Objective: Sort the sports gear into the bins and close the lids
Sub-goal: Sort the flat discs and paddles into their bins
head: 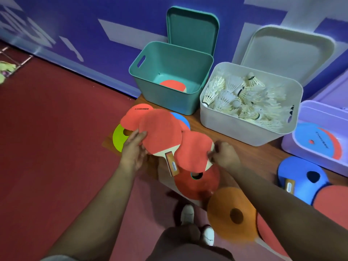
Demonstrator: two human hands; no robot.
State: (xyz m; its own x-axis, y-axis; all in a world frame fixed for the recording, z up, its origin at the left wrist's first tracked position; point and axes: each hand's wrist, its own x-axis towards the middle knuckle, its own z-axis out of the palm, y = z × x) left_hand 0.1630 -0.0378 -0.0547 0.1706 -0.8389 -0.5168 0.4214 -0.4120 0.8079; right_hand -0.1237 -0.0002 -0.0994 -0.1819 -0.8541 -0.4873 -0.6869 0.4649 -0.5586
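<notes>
My left hand (132,147) grips the left edge of a red table tennis paddle (160,132) whose wooden handle points toward me. My right hand (223,154) pinches the right edge of a second red paddle (194,150) lying partly under the first. A third red paddle (134,114) lies behind them. The teal bin (150,85) stands open with one red paddle (172,85) at its bottom. The white bin (235,129) is full of shuttlecocks (243,97). The purple bin (293,146) at the right holds blue and red discs.
Flat cone markers lie on the wooden platform: lime (118,137), red (197,182), orange (232,213), blue (303,178). The teal lid (192,27) and white lid (288,46) lean on the purple wall. My shoes (188,213) stand on the red floor.
</notes>
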